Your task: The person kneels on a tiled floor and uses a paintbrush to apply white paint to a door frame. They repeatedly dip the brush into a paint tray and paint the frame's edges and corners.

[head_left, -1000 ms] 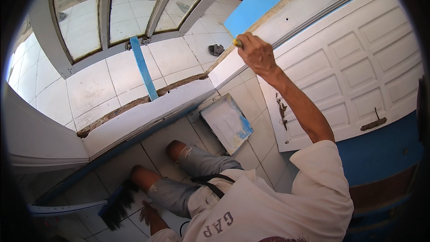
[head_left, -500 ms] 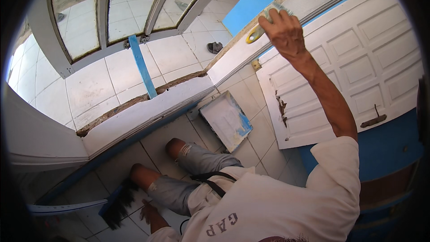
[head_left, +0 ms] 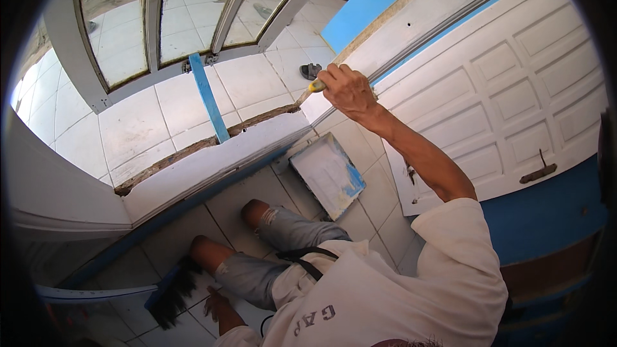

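Observation:
My right hand (head_left: 349, 92) is closed around the handle of a paintbrush (head_left: 316, 85). The brush's tip meets the corner where the white window sill (head_left: 218, 160) joins the white upright frame board (head_left: 379, 45). Low on the left, my left hand (head_left: 212, 303) hangs beside my leg near the tiled floor, its fingers loosely stretched and holding nothing. A paint tray (head_left: 324, 173) with white paint and blue stains lies on the floor in front of my knees.
A blue strip of wood (head_left: 207, 97) leads from the sill to the glazed window sash (head_left: 186, 13). At right stands a white panelled door (head_left: 488, 96) with a rusty handle. A dark-bristled broom (head_left: 172, 292) lies at lower left. A sandal (head_left: 310, 71) sits on the tiles beyond.
My right hand has brought the paintbrush down and left along the frame board to the sill corner. My left hand stays nearly where it was.

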The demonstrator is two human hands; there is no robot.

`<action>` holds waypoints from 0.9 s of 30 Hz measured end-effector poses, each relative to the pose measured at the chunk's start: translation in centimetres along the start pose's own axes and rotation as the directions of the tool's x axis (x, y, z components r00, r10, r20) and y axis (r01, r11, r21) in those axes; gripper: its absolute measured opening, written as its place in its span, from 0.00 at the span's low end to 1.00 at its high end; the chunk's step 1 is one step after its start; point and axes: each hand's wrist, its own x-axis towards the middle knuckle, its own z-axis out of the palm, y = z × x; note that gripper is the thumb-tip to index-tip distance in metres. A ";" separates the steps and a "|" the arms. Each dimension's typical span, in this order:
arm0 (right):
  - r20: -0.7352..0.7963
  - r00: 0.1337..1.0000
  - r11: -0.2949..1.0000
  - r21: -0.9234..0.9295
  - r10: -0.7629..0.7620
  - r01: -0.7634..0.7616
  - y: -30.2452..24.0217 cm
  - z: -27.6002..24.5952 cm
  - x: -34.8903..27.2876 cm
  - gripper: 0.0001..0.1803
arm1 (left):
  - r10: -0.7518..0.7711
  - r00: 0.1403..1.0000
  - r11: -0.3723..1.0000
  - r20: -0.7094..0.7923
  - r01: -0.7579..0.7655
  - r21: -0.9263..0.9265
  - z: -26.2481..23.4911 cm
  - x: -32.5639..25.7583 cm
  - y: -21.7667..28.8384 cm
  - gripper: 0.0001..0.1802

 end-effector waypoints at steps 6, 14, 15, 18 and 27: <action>-0.169 0.941 0.952 -0.033 0.295 -0.304 7.2 -8.3 1.6 0.11 | 0.012 1.000 1.000 -0.011 -0.012 0.022 -0.7 0.1 0.2 0.70; -0.129 0.987 0.875 -0.483 -0.092 0.018 6.7 -11.5 2.5 0.12 | 0.019 1.000 0.999 -0.019 -0.018 0.027 -0.8 0.5 0.2 0.68; -0.068 0.992 0.880 -0.471 -0.108 0.064 5.9 -10.0 1.6 0.10 | 0.026 0.999 0.999 -0.019 -0.025 0.032 -0.9 0.7 0.4 0.67; -0.030 0.983 0.940 -0.299 -0.180 0.163 2.2 -5.1 0.0 0.04 | 0.002 1.000 1.000 -0.010 -0.002 -0.004 0.0 -0.2 -0.6 0.67; -0.064 0.993 0.992 0.080 0.098 -0.093 -0.1 -1.4 -3.6 0.13 | 0.026 0.999 0.999 -0.027 -0.025 0.024 -0.7 0.1 0.0 0.65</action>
